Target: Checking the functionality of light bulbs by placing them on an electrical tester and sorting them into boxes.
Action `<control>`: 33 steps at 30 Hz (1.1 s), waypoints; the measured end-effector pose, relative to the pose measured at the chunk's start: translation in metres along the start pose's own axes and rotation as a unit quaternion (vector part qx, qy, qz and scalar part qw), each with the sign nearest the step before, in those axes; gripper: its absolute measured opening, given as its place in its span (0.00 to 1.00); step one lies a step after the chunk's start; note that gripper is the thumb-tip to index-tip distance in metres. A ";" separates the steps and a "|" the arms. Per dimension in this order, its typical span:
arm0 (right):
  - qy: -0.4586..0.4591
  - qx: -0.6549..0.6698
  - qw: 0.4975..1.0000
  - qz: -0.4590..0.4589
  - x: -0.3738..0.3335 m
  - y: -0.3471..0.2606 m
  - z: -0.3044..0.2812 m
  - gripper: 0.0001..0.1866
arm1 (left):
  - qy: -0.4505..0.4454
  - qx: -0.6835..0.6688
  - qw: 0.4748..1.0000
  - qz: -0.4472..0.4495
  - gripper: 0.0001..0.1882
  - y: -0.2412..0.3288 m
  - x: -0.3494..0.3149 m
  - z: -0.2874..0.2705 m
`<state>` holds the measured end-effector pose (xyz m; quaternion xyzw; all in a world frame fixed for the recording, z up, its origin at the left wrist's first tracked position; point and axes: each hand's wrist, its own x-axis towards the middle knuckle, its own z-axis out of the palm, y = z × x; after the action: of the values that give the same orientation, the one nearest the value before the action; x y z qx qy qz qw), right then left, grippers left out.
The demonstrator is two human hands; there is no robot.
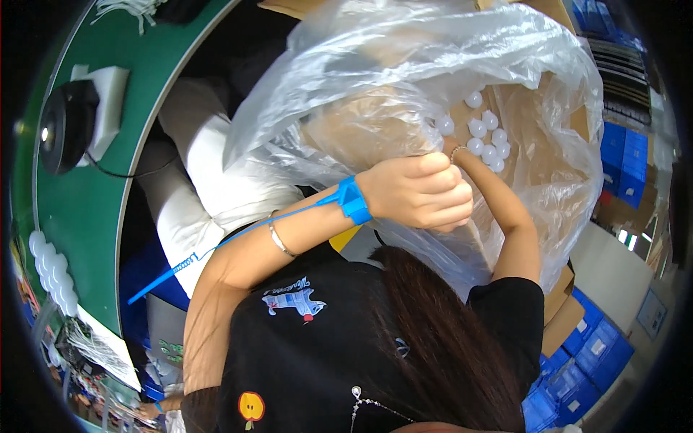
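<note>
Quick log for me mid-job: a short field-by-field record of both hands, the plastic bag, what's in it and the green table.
Bag: clear plastic, mouth open, brown cardboard showing through
Contents: white rounded pieces, clustered near the right hand
Left hand: closed in a fist at the bag; anything gripped is hidden
Right hand: inside the bag, mostly hidden; grip unclear
Left wrist: blue strap with cord
Green table: black round device on it

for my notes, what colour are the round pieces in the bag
Whitish round pieces, clearest in head view.
</note>
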<state>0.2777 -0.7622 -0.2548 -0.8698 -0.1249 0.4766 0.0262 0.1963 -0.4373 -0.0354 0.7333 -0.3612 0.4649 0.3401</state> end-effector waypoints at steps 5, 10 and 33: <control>0.111 0.019 0.993 -0.026 0.022 -0.047 -0.045 0.54 | -0.003 -0.014 1.000 0.012 0.10 -0.006 -0.002 -0.001; 0.229 0.168 0.948 -0.144 -0.074 -0.098 -0.061 0.53 | 0.005 -0.027 0.999 0.015 0.11 -0.004 0.001 -0.002; 0.173 0.706 0.572 -0.381 -0.226 -0.339 -0.041 0.52 | 0.189 -0.078 0.975 -0.088 0.12 0.010 0.059 -0.335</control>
<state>0.1309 -0.4860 0.0091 -0.5135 -0.0619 0.2006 0.8320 0.0596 -0.1755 0.1332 0.6325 -0.2600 0.5336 0.4976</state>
